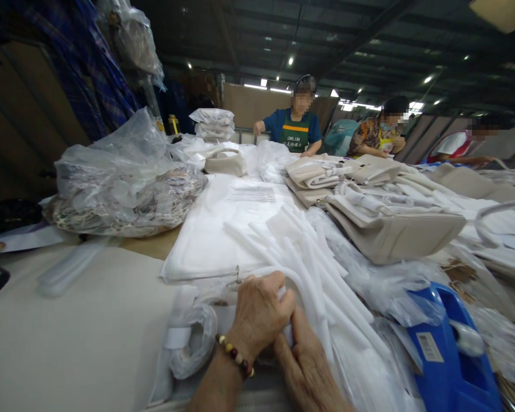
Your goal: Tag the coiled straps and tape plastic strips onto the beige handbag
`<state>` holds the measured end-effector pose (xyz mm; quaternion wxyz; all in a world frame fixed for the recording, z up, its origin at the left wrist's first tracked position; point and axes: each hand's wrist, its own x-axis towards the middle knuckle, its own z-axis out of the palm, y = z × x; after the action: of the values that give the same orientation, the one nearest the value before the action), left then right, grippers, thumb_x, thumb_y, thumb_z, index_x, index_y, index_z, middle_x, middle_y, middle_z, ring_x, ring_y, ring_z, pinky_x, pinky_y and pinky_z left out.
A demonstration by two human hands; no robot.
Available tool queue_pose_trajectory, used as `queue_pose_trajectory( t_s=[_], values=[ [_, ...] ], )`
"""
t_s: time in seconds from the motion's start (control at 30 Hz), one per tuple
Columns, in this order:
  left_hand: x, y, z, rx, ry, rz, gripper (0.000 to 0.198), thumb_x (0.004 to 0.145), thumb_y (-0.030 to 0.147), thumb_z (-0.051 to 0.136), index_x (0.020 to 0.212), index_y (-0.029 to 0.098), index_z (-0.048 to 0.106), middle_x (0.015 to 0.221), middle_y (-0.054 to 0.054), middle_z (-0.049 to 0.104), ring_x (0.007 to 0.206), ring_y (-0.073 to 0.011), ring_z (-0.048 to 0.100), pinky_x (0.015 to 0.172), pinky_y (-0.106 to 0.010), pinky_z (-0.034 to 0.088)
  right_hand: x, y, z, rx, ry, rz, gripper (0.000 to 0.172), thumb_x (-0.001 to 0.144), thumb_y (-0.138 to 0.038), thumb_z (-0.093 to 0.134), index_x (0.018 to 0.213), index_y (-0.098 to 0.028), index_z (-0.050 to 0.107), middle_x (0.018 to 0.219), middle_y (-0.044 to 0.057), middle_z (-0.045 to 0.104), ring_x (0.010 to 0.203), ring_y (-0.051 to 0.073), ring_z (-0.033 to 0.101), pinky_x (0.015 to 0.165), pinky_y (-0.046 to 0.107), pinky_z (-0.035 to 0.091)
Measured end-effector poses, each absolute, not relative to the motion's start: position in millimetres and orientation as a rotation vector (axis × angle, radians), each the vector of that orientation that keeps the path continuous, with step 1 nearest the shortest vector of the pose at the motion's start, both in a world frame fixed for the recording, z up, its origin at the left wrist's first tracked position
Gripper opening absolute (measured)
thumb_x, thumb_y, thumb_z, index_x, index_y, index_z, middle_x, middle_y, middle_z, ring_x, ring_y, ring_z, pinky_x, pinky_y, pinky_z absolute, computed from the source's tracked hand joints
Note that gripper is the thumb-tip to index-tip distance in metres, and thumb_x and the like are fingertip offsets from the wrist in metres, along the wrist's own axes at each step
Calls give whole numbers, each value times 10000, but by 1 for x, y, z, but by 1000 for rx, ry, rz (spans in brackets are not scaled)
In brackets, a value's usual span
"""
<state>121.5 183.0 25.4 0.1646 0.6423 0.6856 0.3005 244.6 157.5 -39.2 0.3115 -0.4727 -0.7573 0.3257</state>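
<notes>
Left hand [261, 303]: fingers curled, grip hidden. Right hand [302, 352]: fingers bent, hold unclear. Wrapped coil [209, 332] left of fingers; white strips [313, 274] right.

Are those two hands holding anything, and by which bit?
It can't be told for sure: the left hand and right hand bunch together over something white, hiding any grip.

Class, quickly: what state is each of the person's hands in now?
Left hand: fingers curled; whether it grips anything cannot be told.
Right hand: partly curled, close against the left; its grip cannot be told either.
</notes>
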Motion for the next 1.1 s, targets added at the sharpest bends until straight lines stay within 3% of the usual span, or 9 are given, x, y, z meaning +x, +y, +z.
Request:
queue_pose_trajectory(
  t_s=[0.2,0.37,0.53,0.83,1.0,1.1],
  values=[
    [120,182,18,1679,1932,945,228,733,269,447,543,215,333,509,47,347,521,-127,357,553,-270,220,240,156,-35,-1284,-1915,928,374,904,-414,421,1242,-258,456,1093,56,622,949,217,604,814,309,494],
    [118,184,10,1587,1989,1011,219,723,253,441,527,209,353,494,50,361,509,-115,379,538,-252,241,231,159,-23,-1432,-1925,1084,331,864,-444,370,1066,-223,511,887,56,609,853,235,561,796,365,455],
    [116,185,10,1563,1998,1036,218,701,217,446,502,199,359,472,57,339,491,-102,357,523,-245,234,229,159,-16,-1430,-1955,1117,307,834,-474,315,903,-225,480,865,74,583,832,260,534,762,418,423],
    [115,186,10,1592,2010,927,237,747,210,474,526,198,390,489,56,378,511,-107,405,535,-243,267,230,157,-21,-1510,-2010,1046,317,835,-481,273,888,-230,459,835,77,583,815,276,533,742,436,408],
    [124,180,20,1829,2116,623,254,798,435,535,795,189,599,641,-42,635,656,-229,613,590,-301,333,233,157,-26,-1438,-1935,1066,366,843,-494,300,996,-201,458,871,85,586,819,256,541,746,402,423],
    [130,177,25,1878,2130,490,238,816,404,517,826,190,621,707,-90,688,720,-276,655,599,-318,359,234,158,-31,-1388,-1868,1112,405,847,-516,341,1056,-184,444,857,68,573,785,229,523,741,376,434]
  ],
)
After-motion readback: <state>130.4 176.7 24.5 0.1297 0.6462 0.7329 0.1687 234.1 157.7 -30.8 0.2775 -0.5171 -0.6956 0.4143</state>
